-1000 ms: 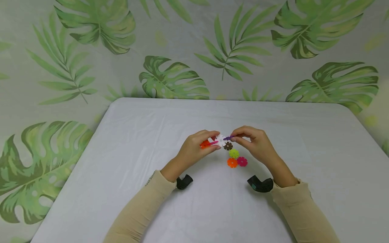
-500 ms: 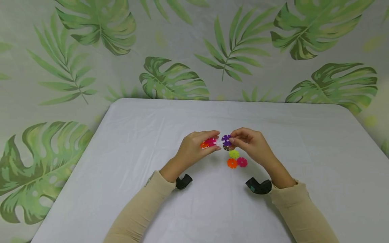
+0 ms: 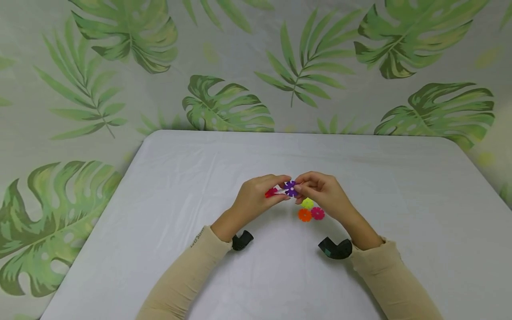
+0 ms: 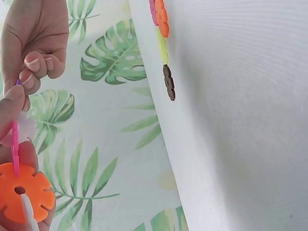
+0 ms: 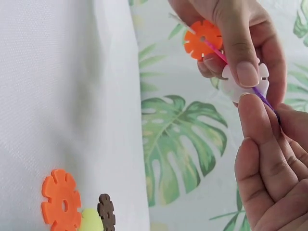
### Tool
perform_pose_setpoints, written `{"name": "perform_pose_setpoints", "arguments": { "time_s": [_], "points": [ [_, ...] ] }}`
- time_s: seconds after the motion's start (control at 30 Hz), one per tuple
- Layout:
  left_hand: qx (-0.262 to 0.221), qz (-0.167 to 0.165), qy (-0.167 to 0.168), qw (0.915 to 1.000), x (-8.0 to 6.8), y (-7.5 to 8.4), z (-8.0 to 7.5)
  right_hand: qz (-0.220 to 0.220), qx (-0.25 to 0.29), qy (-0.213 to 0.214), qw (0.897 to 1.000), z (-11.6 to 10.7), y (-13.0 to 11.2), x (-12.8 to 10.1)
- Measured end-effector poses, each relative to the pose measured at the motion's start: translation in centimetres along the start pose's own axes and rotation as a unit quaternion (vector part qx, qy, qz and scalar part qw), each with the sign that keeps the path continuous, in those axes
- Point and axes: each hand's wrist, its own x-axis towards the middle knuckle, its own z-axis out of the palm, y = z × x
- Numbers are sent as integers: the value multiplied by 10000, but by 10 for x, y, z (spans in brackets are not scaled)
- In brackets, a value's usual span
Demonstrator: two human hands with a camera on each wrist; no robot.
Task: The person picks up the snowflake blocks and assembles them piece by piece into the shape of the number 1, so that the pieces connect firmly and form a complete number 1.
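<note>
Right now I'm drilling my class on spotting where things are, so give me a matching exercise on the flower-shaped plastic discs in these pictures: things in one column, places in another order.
Things:
1. purple flower-shaped plastic disc
2. orange flower-shaped plastic disc in the joined cluster
3. loose orange flower-shaped plastic disc
4. brown flower-shaped plastic disc

Places:
A. lying on the white table beside a pink disc
B. pinched by the right hand
C. lying on the table next to the yellow-green disc
D. in the left hand

Pairs: 1-B, 2-D, 3-A, 4-C
</note>
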Motion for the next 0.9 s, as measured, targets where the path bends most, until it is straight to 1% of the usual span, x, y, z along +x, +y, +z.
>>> {"name": "perform_pose_setpoints", "arguments": {
  "time_s": [0.1,0.2,0.3,0.4,0.47,0.5,0.67,0.7,0.9],
  "points": [
    [-46,4,5,10000,0,0,0,44,-152,-11,9999,0,-3,0],
    [-39,12,54,10000,0,0,0,-33,-614,84,9981,-3,-7,-1],
    [2,9,80,10000,0,-2,1,-265,-1078,238,9935,-8,-12,-2],
    [59,-10,75,10000,0,-3,1,-434,-1291,356,9900,-13,-15,-4],
    [82,-29,79,9999,0,-3,1,-460,-1450,440,9874,-16,-17,-6],
    [86,-35,78,9999,0,-3,1,-454,-1550,482,9857,-18,-14,-7],
    [103,-33,65,9999,0,-4,1,-332,-1889,540,9800,-33,8,-15],
    [115,-28,64,9999,0,-4,1,-252,-1920,528,9797,-36,14,-17],
    [117,-19,110,9999,-1,-4,1,289,-2156,433,9751,-41,26,-31]
  ]
}}
